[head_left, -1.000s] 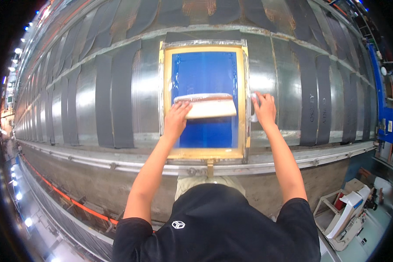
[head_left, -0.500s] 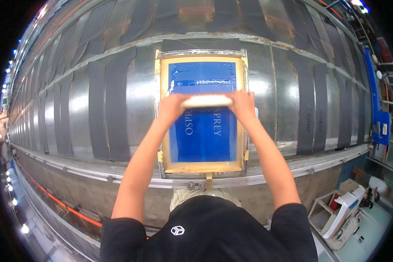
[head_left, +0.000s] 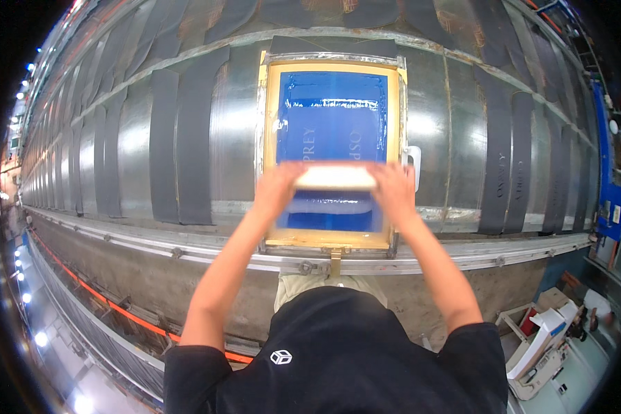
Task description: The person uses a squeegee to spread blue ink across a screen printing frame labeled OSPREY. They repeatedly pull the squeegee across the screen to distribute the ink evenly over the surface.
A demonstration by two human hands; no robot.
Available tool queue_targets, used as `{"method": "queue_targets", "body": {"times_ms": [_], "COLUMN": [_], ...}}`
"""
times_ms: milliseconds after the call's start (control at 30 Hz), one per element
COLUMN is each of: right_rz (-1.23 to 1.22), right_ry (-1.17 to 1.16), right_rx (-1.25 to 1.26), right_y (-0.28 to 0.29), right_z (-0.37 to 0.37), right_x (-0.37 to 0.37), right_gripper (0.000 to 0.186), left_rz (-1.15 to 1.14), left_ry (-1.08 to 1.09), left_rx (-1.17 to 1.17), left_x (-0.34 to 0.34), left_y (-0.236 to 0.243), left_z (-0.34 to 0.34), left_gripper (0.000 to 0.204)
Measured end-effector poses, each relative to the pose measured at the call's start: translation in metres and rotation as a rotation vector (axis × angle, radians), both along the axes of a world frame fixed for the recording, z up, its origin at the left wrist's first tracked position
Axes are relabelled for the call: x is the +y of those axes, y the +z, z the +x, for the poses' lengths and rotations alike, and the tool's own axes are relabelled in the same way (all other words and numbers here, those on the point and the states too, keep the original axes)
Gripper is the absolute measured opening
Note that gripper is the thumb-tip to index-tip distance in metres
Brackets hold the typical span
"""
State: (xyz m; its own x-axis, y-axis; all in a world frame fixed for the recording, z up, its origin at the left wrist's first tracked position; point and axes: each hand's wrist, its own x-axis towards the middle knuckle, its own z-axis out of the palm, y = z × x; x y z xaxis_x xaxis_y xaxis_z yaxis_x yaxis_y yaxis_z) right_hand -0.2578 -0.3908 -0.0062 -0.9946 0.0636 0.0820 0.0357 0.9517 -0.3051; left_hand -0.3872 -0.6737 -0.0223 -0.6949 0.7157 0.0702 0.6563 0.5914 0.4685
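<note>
Both ends of a pale squeegee (head_left: 335, 177) are gripped, one by my left hand (head_left: 278, 191) and one by my right hand (head_left: 395, 191). The squeegee lies crosswise over a blue printing screen (head_left: 332, 127) set in a yellowish frame (head_left: 273, 110). Faint light lettering shows in the mesh beyond the squeegee. Wet, glossy ink forms a band near the far end, with more ink just on my side of the squeegee. My fingers wrap over the squeegee and are slightly blurred. The squeegee's lower edge is hidden.
A long metal-topped table (head_left: 431, 131) carries dark fabric strips (head_left: 193, 138) on both sides of the screen. A metal rail (head_left: 207, 257) runs along its near edge, with a bracket (head_left: 335, 261) by the frame. A white handle-like piece (head_left: 413, 168) sits beside my right hand.
My hands have drawn the squeegee toward me along the screen. Lettering that was on the near side now shows beyond it. The view has shifted slightly.
</note>
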Motion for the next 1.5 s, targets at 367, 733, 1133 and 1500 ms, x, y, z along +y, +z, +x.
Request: {"method": "queue_targets", "body": {"times_ms": [367, 733, 1133, 1500], "right_rz": [0.009, -0.142, 0.099, -0.015], "right_ry": [-0.163, -0.073, -0.038, -0.155], "right_rx": [-0.152, -0.071, -0.007, -0.202], "right_y": [-0.019, -0.023, -0.011, -0.024], "right_z": [-0.162, 0.067, -0.117, -0.138], "right_x": [0.078, -0.033, 0.063, 0.077], "right_gripper": [0.030, 0.042, 0.037, 0.031], "left_rz": [-0.168, -0.019, -0.097, -0.239], "left_ry": [0.058, 0.023, 0.079, 0.042], "left_rx": [-0.123, -0.061, 0.017, -0.097], "left_x": [0.099, -0.022, 0.066, 0.097], "left_y": [0.003, -0.003, 0.002, 0.018], "left_z": [-0.166, 0.064, -0.113, -0.146], "left_gripper": [0.036, 0.047, 0.040, 0.036]}}
